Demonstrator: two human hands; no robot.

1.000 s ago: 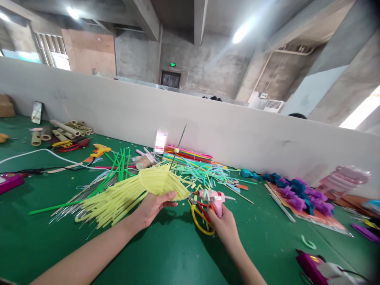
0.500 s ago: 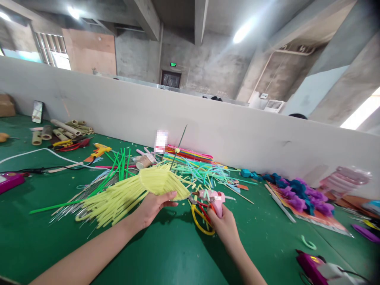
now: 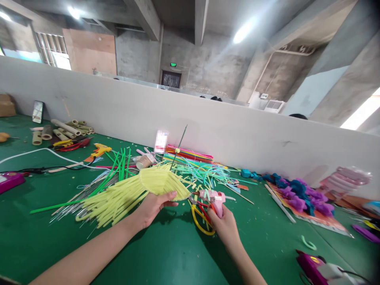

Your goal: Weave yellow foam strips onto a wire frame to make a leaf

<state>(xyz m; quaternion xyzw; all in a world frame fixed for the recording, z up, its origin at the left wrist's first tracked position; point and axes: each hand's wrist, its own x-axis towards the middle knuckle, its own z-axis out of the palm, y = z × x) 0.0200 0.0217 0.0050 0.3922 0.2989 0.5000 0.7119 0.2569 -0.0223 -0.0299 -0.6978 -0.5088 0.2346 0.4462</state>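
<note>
My left hand (image 3: 154, 208) is closed around the lower edge of a fan-shaped bundle of yellow pipe cleaners (image 3: 162, 183), its loose stems (image 3: 109, 202) fanning out to the left. In my right hand (image 3: 226, 227) is a pink hot glue gun (image 3: 218, 201), its nozzle pointing left, close to the right tip of the fan. Whether the nozzle touches the fan I cannot tell. Below the glue gun lie scissors (image 3: 194, 218) with yellow and red handles, partly hidden by my right hand. A thin dark green rod (image 3: 181, 138) with a small yellow bead rises behind the fan.
Loose green pipe cleaners (image 3: 120, 168) and pale blue-green ones (image 3: 204, 170) lie behind the fan. A yellow glue gun (image 3: 101, 150) and bamboo pieces (image 3: 69, 128) are at left. Purple and teal fuzzy pieces (image 3: 297, 194) lie at right. A white partition (image 3: 252, 134) bounds the green table (image 3: 166, 257).
</note>
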